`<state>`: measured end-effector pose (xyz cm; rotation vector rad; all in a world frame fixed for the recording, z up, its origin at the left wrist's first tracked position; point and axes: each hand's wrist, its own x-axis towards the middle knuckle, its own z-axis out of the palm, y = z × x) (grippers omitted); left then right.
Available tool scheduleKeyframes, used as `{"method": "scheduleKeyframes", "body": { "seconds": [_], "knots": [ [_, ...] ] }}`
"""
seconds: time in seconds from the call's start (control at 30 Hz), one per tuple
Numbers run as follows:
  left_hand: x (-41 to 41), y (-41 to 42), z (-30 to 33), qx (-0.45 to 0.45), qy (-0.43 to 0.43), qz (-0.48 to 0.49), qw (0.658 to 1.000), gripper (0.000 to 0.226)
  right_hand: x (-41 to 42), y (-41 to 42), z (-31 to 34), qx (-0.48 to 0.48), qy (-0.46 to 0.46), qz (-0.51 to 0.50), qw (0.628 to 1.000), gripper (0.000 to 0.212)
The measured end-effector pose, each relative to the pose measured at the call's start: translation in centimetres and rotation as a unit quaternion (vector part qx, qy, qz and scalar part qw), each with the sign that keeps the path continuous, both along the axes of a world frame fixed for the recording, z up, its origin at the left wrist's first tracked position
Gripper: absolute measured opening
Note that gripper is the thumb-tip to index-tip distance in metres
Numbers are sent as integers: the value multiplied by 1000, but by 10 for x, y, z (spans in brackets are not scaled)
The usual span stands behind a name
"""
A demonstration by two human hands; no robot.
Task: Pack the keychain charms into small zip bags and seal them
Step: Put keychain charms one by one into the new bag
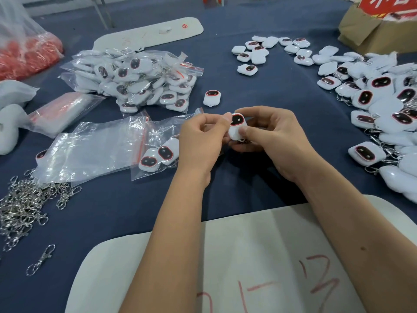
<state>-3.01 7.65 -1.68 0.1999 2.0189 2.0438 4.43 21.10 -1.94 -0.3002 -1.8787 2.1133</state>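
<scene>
A white charm with a black, red-rimmed face (237, 126) is held above the blue table between both hands. My left hand (200, 141) pinches its upper left edge, and my right hand (270, 136) cradles it from below with the thumb on its front. Just left of my left hand lies a clear zip bag with a red seal strip (155, 152) holding two charms. An empty zip bag (90, 152) lies further left. One loose charm (212, 98) sits on the cloth beyond my hands.
Filled bags are heaped at the back left (140, 80). Loose charms spread across the back (270, 53) and pile up on the right (383, 105). Metal clasps (24, 204) lie at the front left, a stack of unused bags (61, 111) at left, a white board (248, 256) in front.
</scene>
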Motion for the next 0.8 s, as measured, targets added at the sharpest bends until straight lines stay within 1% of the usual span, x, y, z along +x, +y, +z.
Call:
{"method": "scheduleKeyframes", "body": {
  "seconds": [0.13, 0.23, 0.3, 0.4, 0.53, 0.67, 0.73, 0.8],
  "knots": [
    [1, -1, 0, -23, 3, 9, 1000, 9, 1, 1, 0, -11, -7, 20, 1000, 14],
    [0, -2, 1, -30, 11, 19, 999, 6, 1, 2, 1, 10, -20, 29, 999, 11],
    [0, -2, 2, -34, 24, 23, 999, 4, 1, 1, 1, 23, -18, 24, 999, 11],
    [1, -3, 3, -31, 46, -9, 998, 5, 1, 0, 0, 26, -3, 7, 1000, 13],
    [-1, -5, 4, -38, 98, -16, 994, 4, 1, 0, 0, 40, 5, 10, 999, 14],
    [-2, -7, 3, -26, 98, -34, 994, 7, 0, -1, -1, 43, 6, -2, 999, 16],
    [-3, -7, 2, -35, 126, -38, 991, 6, 0, -1, -1, 50, 6, -1, 999, 15],
    [-3, -6, 3, -28, 144, -35, 989, 10, 1, -2, 0, 50, 9, -2, 999, 14]
  ]
}}
